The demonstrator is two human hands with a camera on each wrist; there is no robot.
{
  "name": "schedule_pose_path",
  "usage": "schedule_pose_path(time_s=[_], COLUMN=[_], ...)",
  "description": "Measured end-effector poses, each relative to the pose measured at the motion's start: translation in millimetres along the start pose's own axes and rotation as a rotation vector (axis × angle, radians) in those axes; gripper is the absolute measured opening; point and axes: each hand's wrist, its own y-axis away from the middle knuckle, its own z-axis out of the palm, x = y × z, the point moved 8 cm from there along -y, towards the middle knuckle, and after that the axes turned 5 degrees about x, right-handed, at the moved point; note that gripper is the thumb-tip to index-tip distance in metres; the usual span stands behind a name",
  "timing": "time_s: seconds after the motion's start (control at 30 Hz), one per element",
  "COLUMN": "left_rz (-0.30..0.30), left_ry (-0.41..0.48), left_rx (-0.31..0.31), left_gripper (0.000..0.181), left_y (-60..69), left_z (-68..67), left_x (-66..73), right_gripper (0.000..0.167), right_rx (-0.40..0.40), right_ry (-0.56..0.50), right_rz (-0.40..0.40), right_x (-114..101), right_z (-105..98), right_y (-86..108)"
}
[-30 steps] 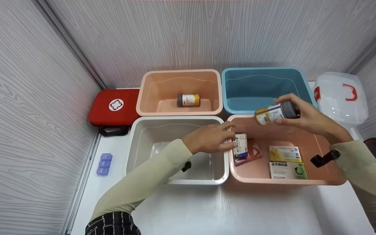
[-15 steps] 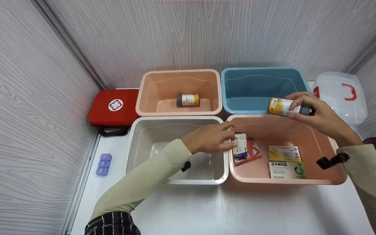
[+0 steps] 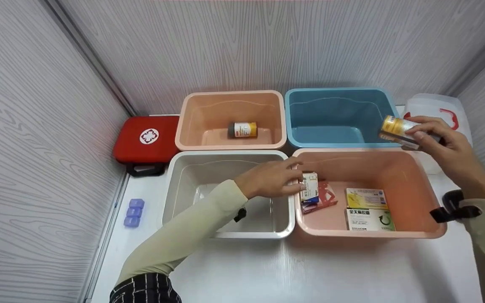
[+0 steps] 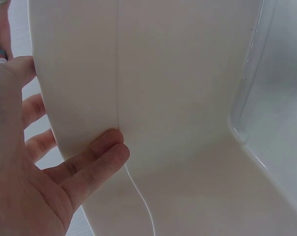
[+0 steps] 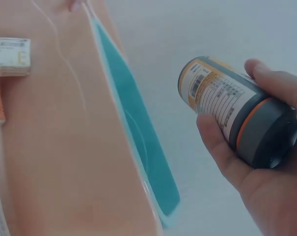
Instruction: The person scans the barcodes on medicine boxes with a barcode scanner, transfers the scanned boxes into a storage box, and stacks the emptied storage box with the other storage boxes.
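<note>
My right hand (image 3: 451,145) grips a medicine bottle (image 3: 398,130) with a yellow and white label, tilted above the front right side of the blue bin. In the right wrist view, the bottle (image 5: 214,98) lies between thumb and fingers, its dark cap towards the palm. My left hand (image 3: 270,179) holds the right rim of the white bin (image 3: 171,185). In the left wrist view, that hand (image 4: 40,182) straddles the rim, two fingers against the inner wall. A similar bottle (image 3: 244,129) lies on its side in the orange bin (image 3: 192,101) at the back.
The front pink bin (image 3: 411,198) contains a yellow box (image 3: 367,198), a green-white box (image 3: 370,219), a small white box (image 3: 310,185) and a red packet (image 3: 327,197). Behind stands a blue bin (image 3: 310,99). A red first-aid case (image 3: 141,139) and purple pillbox (image 3: 134,212) are left, a clear case (image 3: 432,103) right.
My right hand has carried the bottle to the right, from over the pink bin to the blue bin's right side, turning it on the way. The left hand stays still.
</note>
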Motion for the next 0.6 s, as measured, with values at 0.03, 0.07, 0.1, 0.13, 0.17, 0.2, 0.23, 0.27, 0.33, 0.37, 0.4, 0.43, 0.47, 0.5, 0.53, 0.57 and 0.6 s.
schedule_pose_path(time_s=[0.03,0.07,0.1,0.13,0.17,0.2,0.23,0.27,0.33,0.37,0.4,0.43,0.47,0.5,0.53,0.57,0.6], left_rz=[-0.001,-0.002,-0.005,-0.01,-0.013,-0.015,-0.017,-0.019,-0.023,-0.022,-0.023,-0.022,-0.021,-0.021,-0.021,-0.023,-0.024], left_ry=[-0.004,-0.005,-0.005,-0.005,-0.007,-0.007,-0.004,-0.003,0.002,0.003,0.005,0.008,0.009,0.011,0.009,0.005,0.002], left_rx=[-0.002,-0.004,-0.005,-0.008,-0.01,-0.012,-0.015,-0.018,-0.022,-0.023,-0.025,-0.025,-0.024,-0.024,-0.024,-0.025,-0.026], left_gripper=[0.046,0.046,0.046,0.046,0.046,0.046,0.047,0.048,0.048,0.049,0.049,0.049,0.049,0.049,0.049,0.049,0.049], left_y=[0.3,0.5,0.6,0.8,0.9,0.7,0.7,0.5,0.3,0.2,0.0,-0.1,-0.2,-0.2,-0.3,-0.4,-0.5], left_z=[-0.3,-0.5,-0.3,-0.2,0.1,0.3,0.8,1.4,2.3,2.5,2.9,3.1,3.2,3.1,3.2,3.5,3.7], left_x=[-0.2,-0.4,-0.7,-1.0,-1.2,-1.2,-1.3,-1.5,-1.7,-1.7,-1.8,-1.8,-1.7,-1.7,-1.8,-2.1,-2.3], right_gripper=[0.028,0.03,0.032,0.034,0.038,0.042,0.045,0.046,0.047,0.046,0.046,0.045,0.045,0.045,0.046,0.047,0.047], right_rx=[0.03,0.063,0.091,0.119,0.142,0.165,0.188,0.21,0.264,0.292,0.324,0.352,0.378,0.4,0.422,0.434,0.441], right_ry=[-0.035,-0.066,-0.097,-0.107,-0.146,-0.171,-0.205,-0.23,-0.289,-0.346,-0.367,-0.376,-0.376,-0.373,-0.373,-0.352,-0.319], right_rz=[0.032,0.061,0.095,0.122,0.148,0.172,0.176,0.173,0.17,0.168,0.171,0.178,0.196,0.218,0.239,0.269,0.305], right_x=[4,9,15,20,26,31,36,41,52,58,64,70,77,84,90,96,101], right_z=[-7,-15,-21,-28,-34,-39,-44,-48,-57,-61,-65,-69,-73,-76,-79,-82,-83], right_y=[2.6,5.5,8.9,13.0,17.3,22.3,27.0,31.8,42.0,46.8,52.1,57.8,63.8,69.9,76.1,82.5,89.3])
